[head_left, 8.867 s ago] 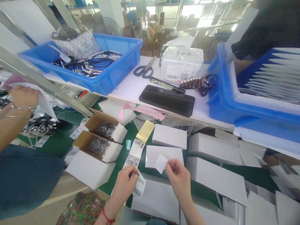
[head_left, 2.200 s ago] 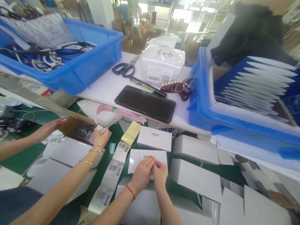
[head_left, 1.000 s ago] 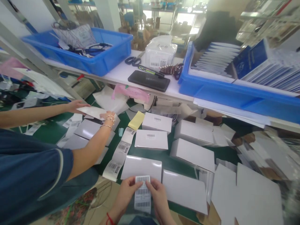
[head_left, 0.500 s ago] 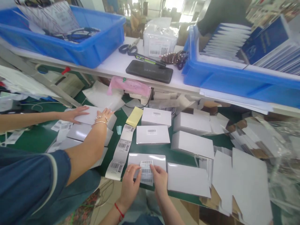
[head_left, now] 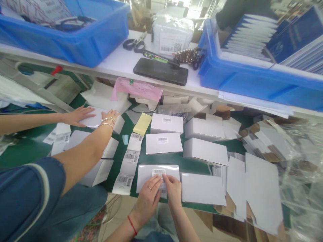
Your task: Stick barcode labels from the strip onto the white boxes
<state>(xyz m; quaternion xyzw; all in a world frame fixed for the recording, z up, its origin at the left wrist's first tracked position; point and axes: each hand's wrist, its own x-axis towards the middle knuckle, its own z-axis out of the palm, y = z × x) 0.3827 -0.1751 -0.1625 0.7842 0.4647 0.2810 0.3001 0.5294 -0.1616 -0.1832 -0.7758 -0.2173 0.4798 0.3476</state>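
My left hand (head_left: pixel 148 195) and my right hand (head_left: pixel 173 189) lie side by side on a white box (head_left: pixel 145 173) at the near edge of the green table. Their fingers press flat on a barcode label (head_left: pixel 158 172) on the box lid. A strip of barcode labels (head_left: pixel 128 163) runs along the table just left of this box. Beyond it stand two more white boxes (head_left: pixel 163 143) with a barcode label on each.
A co-worker on the left presses both hands (head_left: pixel 75 116) on another white box. Several plain white boxes (head_left: pixel 205 152) and flat cartons (head_left: pixel 259 191) fill the right side. A raised white shelf (head_left: pixel 121 64) carries blue bins (head_left: pixel 75 43), scissors, a black tray (head_left: pixel 161 71) and a bagged packet.
The label was held up in both my hands a second ago. It now lies on the nearest white box with my fingers flat on it. The co-worker keeps pressing a box lid.
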